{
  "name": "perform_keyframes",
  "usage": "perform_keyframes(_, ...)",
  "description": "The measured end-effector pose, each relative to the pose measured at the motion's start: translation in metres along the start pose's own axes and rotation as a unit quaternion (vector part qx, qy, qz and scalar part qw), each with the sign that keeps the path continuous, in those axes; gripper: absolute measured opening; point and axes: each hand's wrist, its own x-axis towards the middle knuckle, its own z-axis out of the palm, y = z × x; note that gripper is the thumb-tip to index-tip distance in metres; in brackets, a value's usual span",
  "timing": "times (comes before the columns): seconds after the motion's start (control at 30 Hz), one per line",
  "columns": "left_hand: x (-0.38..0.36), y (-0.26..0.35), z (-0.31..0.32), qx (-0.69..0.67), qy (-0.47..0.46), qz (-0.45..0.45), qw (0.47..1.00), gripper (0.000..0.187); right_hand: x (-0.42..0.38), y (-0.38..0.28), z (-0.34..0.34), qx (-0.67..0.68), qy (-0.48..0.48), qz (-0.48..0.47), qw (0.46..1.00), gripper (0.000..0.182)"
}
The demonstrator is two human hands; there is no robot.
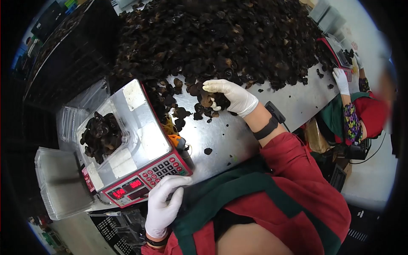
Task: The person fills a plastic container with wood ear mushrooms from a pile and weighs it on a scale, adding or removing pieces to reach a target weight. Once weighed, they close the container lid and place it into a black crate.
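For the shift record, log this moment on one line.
right hand: fingers around dark pieces | left hand: near keypad, nothing visibly held | scale: bears clear tray, more dark pieces inside

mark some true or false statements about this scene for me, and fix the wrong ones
1. A clear tray with a dark clump in it sits on the scale. True.
2. The scale's display is dark. False: the display shows red digits.
3. The right hand has its fingers around dark pieces at the metal table. True.
4. The left hand is buried in the large heap. False: the left hand is near the keypad, away from the large heap.
5. The co-worker is beyond the scale's left side. False: the co-worker is at the right of the view.
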Motion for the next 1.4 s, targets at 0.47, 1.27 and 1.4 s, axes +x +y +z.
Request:
perform_keyframes(0.47, 0.083, -0.014, 0.016, 0.283, 0.271, 0.185, 0.901, 0.028, -0.007, 0.031, 0.099, -0.234, -0.07, -0.331, 0.912, 0.021)
perform_keyframes(1.27, 0.033, -0.027, -0.069, 0.125, 0.465, 0.224, 0.847, 0.037, 0.062, 0.014, 0.235, -0.164, -0.105, -0.153, 0.969, 0.018)
perform_keyframes(1.4, 0.031, -0.024, -0.071, -0.129, 0.441, 0.182, 0.869, 0.037, 0.059, 0.013, 0.237, -0.135, -0.119, -0.118, 0.977, 0.017)
